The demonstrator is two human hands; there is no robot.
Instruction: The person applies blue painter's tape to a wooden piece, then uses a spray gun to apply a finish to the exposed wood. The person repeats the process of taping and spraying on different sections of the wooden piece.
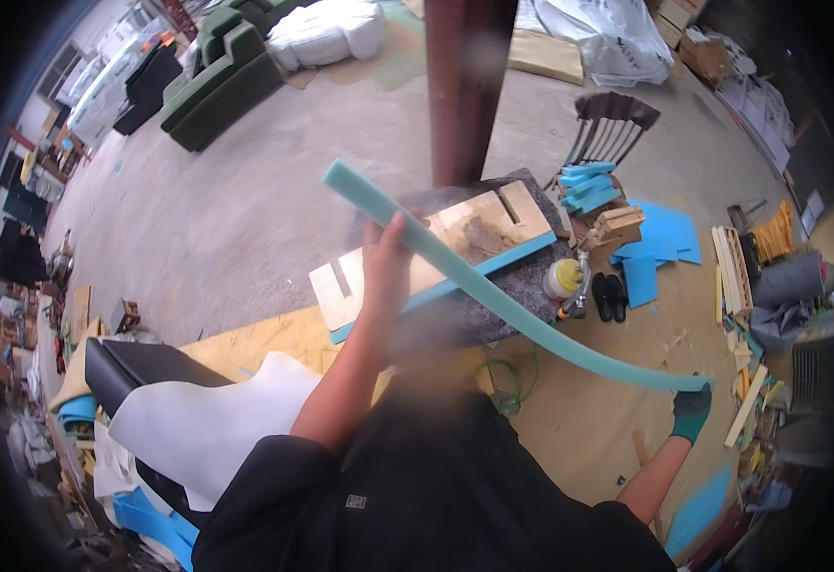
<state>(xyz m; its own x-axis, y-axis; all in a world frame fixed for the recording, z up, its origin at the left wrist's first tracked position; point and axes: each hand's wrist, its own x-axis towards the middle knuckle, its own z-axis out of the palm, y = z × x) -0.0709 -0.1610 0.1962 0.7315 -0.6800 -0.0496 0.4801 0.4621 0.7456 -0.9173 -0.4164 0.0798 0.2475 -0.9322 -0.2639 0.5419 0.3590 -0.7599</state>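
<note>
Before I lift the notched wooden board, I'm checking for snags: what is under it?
Blue foam shows along the near edge of the board, with dark tabletop beside it. The board hides the rest; how far the foam reaches cannot be seen.

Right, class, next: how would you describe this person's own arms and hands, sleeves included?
Short black sleeves leave both forearms bare. The left hand is ungloved; the right hand wears a glove, green at the cuff and dark grey toward the fingers. The sleeves belong to a black top with a small pale mark.
</note>
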